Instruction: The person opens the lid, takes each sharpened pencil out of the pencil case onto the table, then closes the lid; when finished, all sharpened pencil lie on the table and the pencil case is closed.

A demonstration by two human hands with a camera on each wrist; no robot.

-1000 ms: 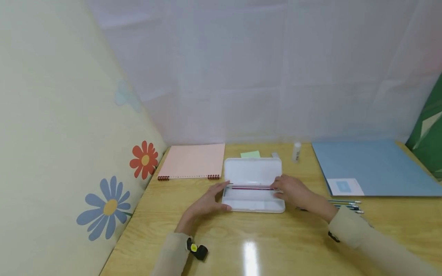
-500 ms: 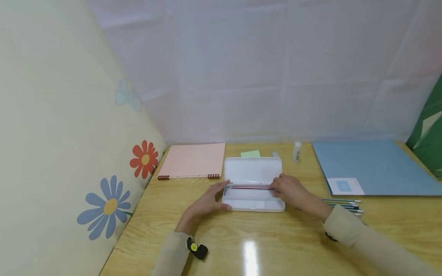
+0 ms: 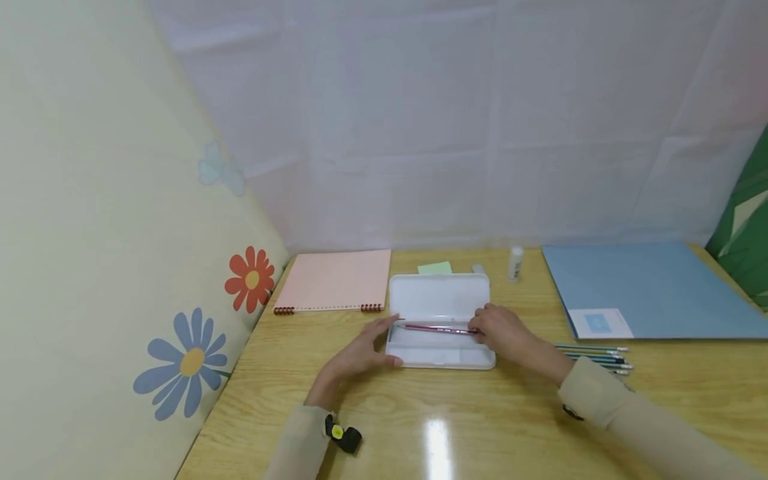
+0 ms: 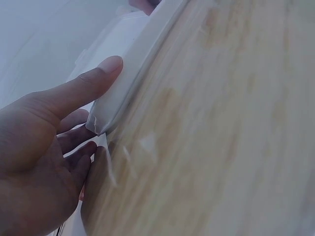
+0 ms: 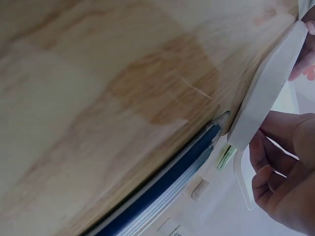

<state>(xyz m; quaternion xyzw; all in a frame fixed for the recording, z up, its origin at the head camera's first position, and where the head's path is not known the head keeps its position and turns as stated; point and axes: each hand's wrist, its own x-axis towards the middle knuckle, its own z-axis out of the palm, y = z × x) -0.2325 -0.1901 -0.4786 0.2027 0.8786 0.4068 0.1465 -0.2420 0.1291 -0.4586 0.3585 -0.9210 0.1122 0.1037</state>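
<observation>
A white pencil case (image 3: 440,297) lies unfolded on the table, its lid tipped back. My left hand (image 3: 354,350) grips the case's left end; in the left wrist view the thumb (image 4: 98,78) lies over the front wall (image 4: 125,81), with the fingers behind. Inside the case, a red pencil (image 3: 435,329) slants slightly, its right end going under the fingers of my right hand (image 3: 510,333). That hand pinches the pencil at the case's right end. In the right wrist view the case's outer wall (image 5: 268,83) hides the pencil from sight.
Several pencils (image 3: 606,363) lie right of the case, partly under the right forearm. Behind it are green sticky notes (image 3: 435,268), a small grey-white block (image 3: 478,269) and a white glue stick (image 3: 515,265). A pink spiral notebook (image 3: 336,280) sits left, a blue folder (image 3: 654,287) right.
The red pencil's right end has shifted toward the front of the case, so more of the pencil shows. My right hand has slid slightly left; my left hand stays put.
</observation>
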